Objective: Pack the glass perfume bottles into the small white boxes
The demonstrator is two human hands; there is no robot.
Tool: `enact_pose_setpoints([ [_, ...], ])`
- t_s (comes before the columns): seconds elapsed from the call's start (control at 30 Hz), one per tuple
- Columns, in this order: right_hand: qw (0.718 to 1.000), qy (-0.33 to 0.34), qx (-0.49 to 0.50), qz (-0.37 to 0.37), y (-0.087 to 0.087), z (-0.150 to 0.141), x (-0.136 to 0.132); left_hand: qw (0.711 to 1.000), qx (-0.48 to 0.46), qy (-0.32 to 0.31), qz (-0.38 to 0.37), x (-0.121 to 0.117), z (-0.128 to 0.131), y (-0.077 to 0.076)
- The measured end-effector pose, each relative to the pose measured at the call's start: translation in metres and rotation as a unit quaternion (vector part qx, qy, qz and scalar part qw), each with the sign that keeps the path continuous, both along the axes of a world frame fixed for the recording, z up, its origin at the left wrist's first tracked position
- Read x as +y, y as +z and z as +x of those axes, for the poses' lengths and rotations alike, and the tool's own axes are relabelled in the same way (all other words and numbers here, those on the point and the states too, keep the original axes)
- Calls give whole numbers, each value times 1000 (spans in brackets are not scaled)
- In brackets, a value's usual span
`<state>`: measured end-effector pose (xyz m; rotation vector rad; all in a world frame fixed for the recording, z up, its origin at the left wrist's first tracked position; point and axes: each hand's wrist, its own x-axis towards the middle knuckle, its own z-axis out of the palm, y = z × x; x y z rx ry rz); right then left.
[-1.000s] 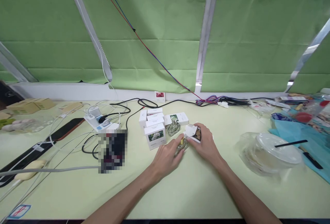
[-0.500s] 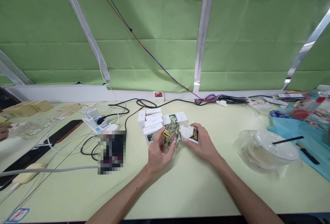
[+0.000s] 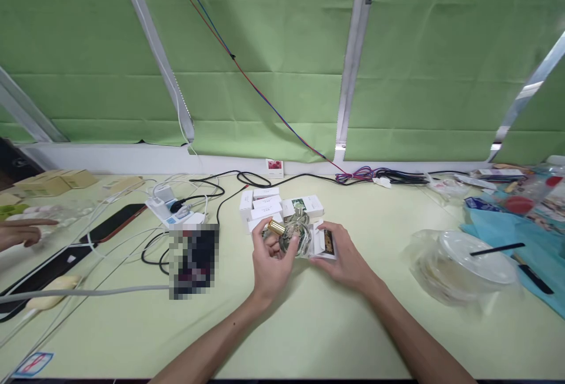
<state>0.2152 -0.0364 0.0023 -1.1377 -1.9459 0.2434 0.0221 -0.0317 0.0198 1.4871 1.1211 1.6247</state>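
Note:
My left hand is closed around a clear, rounded glass bottle with a shiny gold cap. My right hand grips a small white box with a dark picture on its side. The box's left end, where white flaps show, faces the bottle and sits right beside it; whether they touch I cannot tell. Just behind, another piece of clear glass stands in front of a white box with a green picture. Several more white boxes are grouped behind my left hand.
Left of my hands are a power strip, cables and a pixelated dark object. Another person's hand is at the far left, near yellowish boxes. A lidded white tub in plastic and blue sheeting lie right.
The bottle and the box have come closer together, and the box's white flaps now show more plainly. The other person's hand reaches further into view at the left. The view has shifted slightly.

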Motion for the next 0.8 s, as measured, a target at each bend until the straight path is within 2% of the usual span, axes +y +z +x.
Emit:
enact_pose_setpoints([
  [0.3, 999, 32, -29, 32, 0, -2, -1, 998, -52, 1, -42, 1, -1, 6],
  [0.6, 998, 26, -32, 46, 0, -4, -2, 998, -20, -7, -52, 1, -1, 2],
  [0.8, 998, 36, -31, 38, 0, -5, -3, 998, -15, 5, -62, 1, -1, 5],
])
